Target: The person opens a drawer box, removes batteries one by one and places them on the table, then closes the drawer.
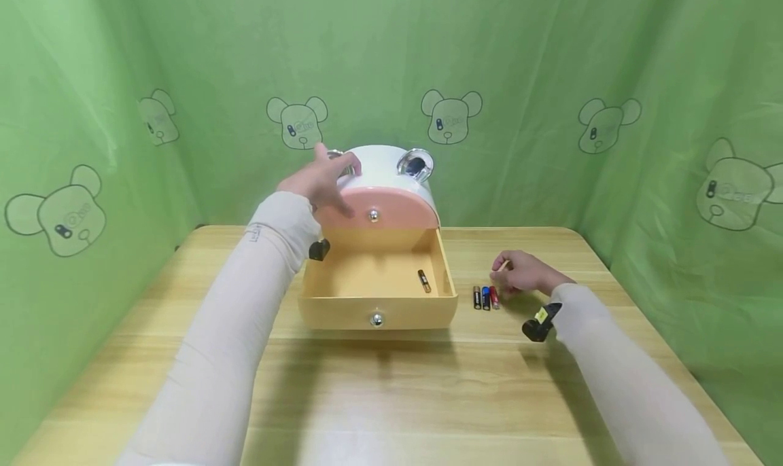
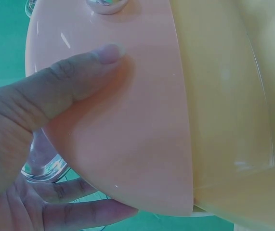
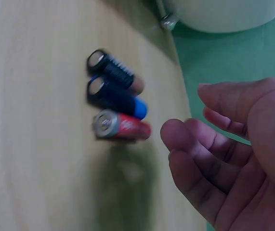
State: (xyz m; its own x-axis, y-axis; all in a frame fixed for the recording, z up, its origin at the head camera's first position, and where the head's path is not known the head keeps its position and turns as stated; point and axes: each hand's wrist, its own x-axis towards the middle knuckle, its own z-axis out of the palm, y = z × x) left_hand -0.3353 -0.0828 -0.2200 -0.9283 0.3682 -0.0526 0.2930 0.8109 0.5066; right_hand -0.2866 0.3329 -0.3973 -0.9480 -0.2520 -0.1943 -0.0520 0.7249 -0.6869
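A storage box with a white rounded top (image 1: 380, 164) has a pink upper drawer (image 1: 397, 208) pushed in and a yellow lower drawer (image 1: 367, 265) pulled out. My left hand (image 1: 321, 181) holds the box at its upper left, thumb (image 2: 74, 79) on the pink front and fingers round the side. One black battery (image 1: 424, 281) lies inside the yellow drawer. On the table to the right stand a black battery (image 3: 113, 70), a blue battery (image 3: 115, 96) and a red battery (image 3: 123, 126), side by side. Beside the red one hovers my right hand (image 1: 523, 272), its fingers loosely bent around nothing.
Shiny round ears (image 1: 416, 165) stick up from the box top, and silver knobs (image 1: 376, 320) stand out from the drawer fronts. The wooden table (image 1: 379, 398) is closed in by green curtains (image 1: 508, 45) at the back and both sides.
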